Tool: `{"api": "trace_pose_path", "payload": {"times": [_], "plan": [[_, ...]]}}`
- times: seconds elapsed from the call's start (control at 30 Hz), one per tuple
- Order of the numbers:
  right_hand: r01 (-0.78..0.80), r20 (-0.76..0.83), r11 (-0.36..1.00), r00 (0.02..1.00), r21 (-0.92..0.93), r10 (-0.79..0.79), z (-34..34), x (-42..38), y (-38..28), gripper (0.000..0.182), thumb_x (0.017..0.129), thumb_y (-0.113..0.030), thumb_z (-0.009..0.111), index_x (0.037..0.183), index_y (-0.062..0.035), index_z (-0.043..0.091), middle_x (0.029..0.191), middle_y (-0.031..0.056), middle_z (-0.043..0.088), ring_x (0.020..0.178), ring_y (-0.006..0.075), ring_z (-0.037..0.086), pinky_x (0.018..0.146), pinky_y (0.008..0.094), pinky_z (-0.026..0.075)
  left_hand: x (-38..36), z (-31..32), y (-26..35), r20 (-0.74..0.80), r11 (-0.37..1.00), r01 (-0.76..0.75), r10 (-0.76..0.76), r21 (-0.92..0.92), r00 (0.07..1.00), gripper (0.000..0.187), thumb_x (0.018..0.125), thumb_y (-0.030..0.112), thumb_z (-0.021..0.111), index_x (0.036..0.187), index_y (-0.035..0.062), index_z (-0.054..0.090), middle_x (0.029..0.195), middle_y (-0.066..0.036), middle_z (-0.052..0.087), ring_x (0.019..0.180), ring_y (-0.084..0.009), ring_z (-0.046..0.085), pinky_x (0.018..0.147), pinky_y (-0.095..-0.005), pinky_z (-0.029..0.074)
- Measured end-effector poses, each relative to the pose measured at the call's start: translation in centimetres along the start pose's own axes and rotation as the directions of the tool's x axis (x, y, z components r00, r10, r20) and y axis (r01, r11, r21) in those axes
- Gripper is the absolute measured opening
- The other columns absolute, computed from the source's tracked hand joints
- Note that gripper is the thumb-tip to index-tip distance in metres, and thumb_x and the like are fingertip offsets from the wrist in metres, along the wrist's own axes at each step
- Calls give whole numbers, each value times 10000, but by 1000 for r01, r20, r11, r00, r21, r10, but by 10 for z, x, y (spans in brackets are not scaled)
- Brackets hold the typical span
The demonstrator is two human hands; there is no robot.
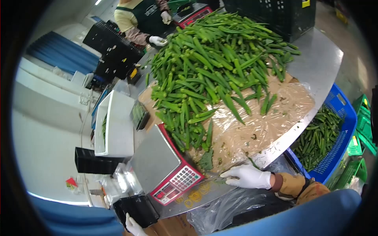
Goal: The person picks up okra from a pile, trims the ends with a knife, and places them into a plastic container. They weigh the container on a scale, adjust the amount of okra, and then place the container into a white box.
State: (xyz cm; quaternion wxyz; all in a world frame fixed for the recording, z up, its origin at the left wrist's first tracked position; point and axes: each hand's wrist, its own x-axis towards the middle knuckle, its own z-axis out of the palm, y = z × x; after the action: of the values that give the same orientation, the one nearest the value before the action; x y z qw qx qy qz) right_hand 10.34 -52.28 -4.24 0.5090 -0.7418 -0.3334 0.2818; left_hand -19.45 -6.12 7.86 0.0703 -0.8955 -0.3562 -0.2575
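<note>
A large heap of green okra pods (208, 59) covers the table. My right hand (252, 177), in a white glove, is low at the table's near edge, beside the plastic-covered cardboard (256, 129). Its fingers are stretched out and I see nothing held in them. At the bottom left, my gloved left hand (135, 225) grips the edge of a black tray (138, 210); part of that hand is cut off by the frame. Between my hands stands a red weighing scale (177, 185) with a bare metal plate. Yellow rubber bands (193, 198) lie beside its keypad.
A blue basket (338, 133) of okra stands right of the table. Left are a white bin (118, 126), a packed tray of okra (139, 115) and black trays (96, 160). Across the table a gloved co-worker (141, 19) works near another scale (195, 16) and a dark crate (271, 15).
</note>
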Motion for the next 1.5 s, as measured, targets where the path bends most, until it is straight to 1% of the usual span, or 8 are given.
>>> {"api": "trace_pose_path", "payload": {"times": [0.37,0.6,0.7,0.83,1.07,1.3,1.4,1.5], "plan": [[-120,-90,992,988,48,124,-35,-17,19,363,944,-328,620,1234,-113,657,1149,156,687,1018,336,668,880,395,525,26,16,13,-77,992,112,-107,63,991,214,963,116,584,1105,-22,664,1024,-196,654,979,-314,624,898,-390,483],[-46,-286,997,956,58,61,-132,6,8,331,937,-277,639,1218,-104,672,1134,149,700,1038,283,681,886,363,538,45,6,44,-433,977,162,-208,-141,877,198,957,111,588,1071,-32,665,992,-188,649,960,-315,620,873,-384,486],[158,-521,979,829,-129,-203,-187,52,24,334,914,-283,643,1189,-96,676,1093,154,707,1019,304,683,864,385,542,48,22,96,-217,924,58,-150,-378,964,192,955,109,590,1056,-36,666,978,-185,648,952,-315,618,863,-382,487],[-112,-642,913,744,-392,-184,-261,110,38,408,873,-282,666,1228,-82,651,1083,170,678,1036,343,632,914,433,499,51,33,159,198,902,-349,402,-256,894,143,834,30,687,975,17,695,904,-118,665,868,-296,625,797,-377,499],[-399,-681,800,732,-448,-16,-327,186,70,739,868,-365,687,1462,-25,409,1265,221,585,1185,370,552,1013,430,451,133,41,307,204,743,-244,455,-623,867,372,897,11,640,1264,-20,588,1199,-147,634,1072,-254,628,963,-356,488],[-440,-643,839,751,-320,148,-334,243,93,1040,796,-548,722,1546,-26,226,1282,253,562,1152,376,585,978,428,481,199,179,517,348,449,-22,722,-893,598,578,960,238,645,1423,-24,419,1392,-234,528,1319,-299,505,1120,-395,374],[-471,-630,815,756,-338,176,-333,246,89,1105,774,-605,713,1564,-51,175,1287,265,557,1146,371,596,961,425,497,208,242,585,215,442,-260,771,-859,600,632,947,378,636,1406,-9,441,1325,-293,555,1254,-385,547,1053,-410,436],[-385,-619,867,776,-316,119,-327,246,84,1158,743,-631,720,1581,-101,120,1274,276,566,1139,395,603,967,423,494,206,269,628,330,673,-399,688,-622,646,823,864,561,654,1443,24,425,1344,-285,531,1201,-440,553,975,-442,471]]}}
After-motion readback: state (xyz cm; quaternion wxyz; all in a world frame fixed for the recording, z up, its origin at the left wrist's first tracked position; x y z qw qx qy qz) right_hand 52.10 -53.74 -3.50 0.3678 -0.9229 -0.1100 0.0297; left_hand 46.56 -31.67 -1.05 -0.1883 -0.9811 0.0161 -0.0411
